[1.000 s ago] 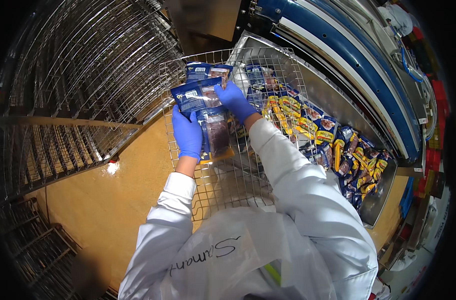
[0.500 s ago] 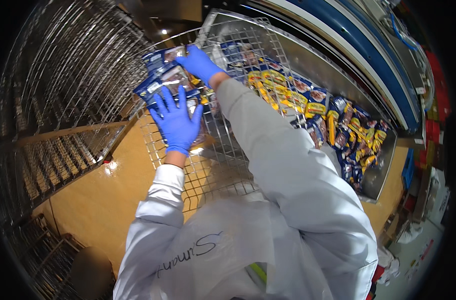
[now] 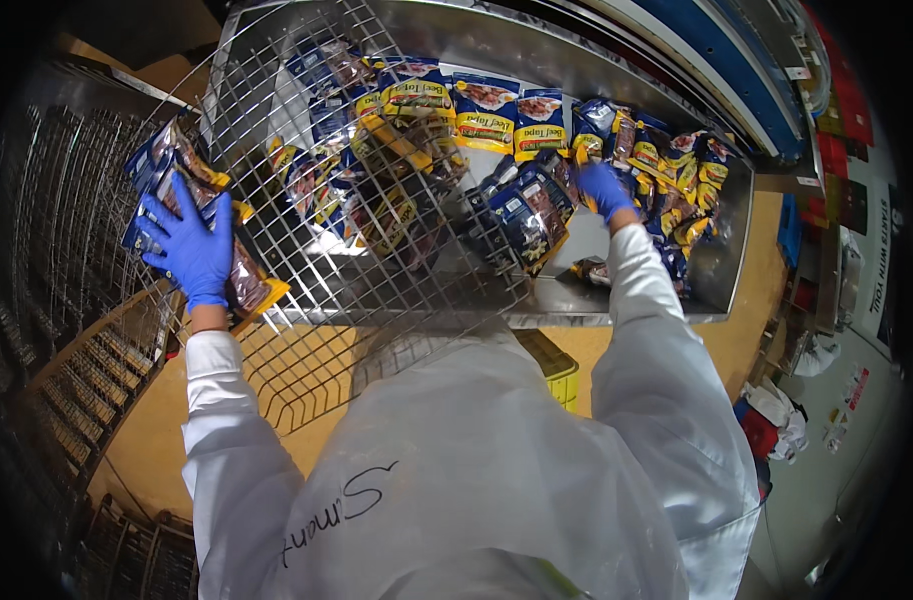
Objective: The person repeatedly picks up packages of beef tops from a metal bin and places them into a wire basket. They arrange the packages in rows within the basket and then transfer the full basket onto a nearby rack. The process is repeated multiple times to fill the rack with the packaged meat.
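Observation:
My left hand (image 3: 192, 240), in a blue glove, lies spread on blue-and-yellow meat packets (image 3: 247, 275) at the left of a steel wire rack (image 3: 317, 350). The rack overlaps a steel tray (image 3: 722, 295) holding a jumble of similar packets (image 3: 482, 110). My right hand (image 3: 602, 190), also gloved, reaches into the pile at the right side of the tray, beside some dark blue packets (image 3: 527, 220). Its fingertips are partly hidden among the packets, so I cannot tell whether they grip one.
Wire shelving (image 3: 52, 230) stands at the left. A blue machine (image 3: 737, 70) runs behind the tray. Below the tray are a yellow bin (image 3: 557, 380) and the tan floor (image 3: 137, 465). Red crates (image 3: 842, 120) and white-and-red cloths (image 3: 772, 420) are at the right.
My right hand has left the packets on the rack and moved right into the tray's pile. My left hand has spread out on the rack's packets. The view has turned toward the tray.

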Motion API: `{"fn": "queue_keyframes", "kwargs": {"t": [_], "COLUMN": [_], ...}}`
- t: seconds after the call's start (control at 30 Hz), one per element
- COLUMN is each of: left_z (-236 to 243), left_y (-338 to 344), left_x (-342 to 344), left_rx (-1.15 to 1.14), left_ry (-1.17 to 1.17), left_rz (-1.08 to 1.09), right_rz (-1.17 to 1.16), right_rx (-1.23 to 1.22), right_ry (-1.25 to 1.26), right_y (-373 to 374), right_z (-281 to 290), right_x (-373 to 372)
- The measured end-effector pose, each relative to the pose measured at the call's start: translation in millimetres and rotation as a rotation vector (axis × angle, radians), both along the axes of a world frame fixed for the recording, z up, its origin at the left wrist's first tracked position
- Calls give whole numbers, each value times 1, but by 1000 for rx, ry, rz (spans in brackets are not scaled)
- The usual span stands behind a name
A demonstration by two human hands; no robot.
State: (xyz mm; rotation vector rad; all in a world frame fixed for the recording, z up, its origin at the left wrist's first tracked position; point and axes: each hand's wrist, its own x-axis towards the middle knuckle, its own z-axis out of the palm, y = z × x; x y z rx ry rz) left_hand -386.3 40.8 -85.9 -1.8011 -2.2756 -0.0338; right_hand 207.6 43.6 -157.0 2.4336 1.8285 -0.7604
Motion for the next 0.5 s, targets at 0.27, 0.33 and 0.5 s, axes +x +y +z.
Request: {"fn": "queue_keyframes", "kwargs": {"t": [0.27,0.33,0.5], "left_z": [17,23,48], "left_y": [8,0,-19], "left_x": [9,32,172], "left_rx": [-121,-40,16], "left_ry": [-1,-158,-551], "left_rz": [71,65,-177], "right_rz": [111,203,209], "right_rx": [-201,-302,-214], "right_ry": [302,179,254], "right_y": [-47,-32,-34], "right_z": [-58,-10,-29], "right_x": [-6,-18,5]}}
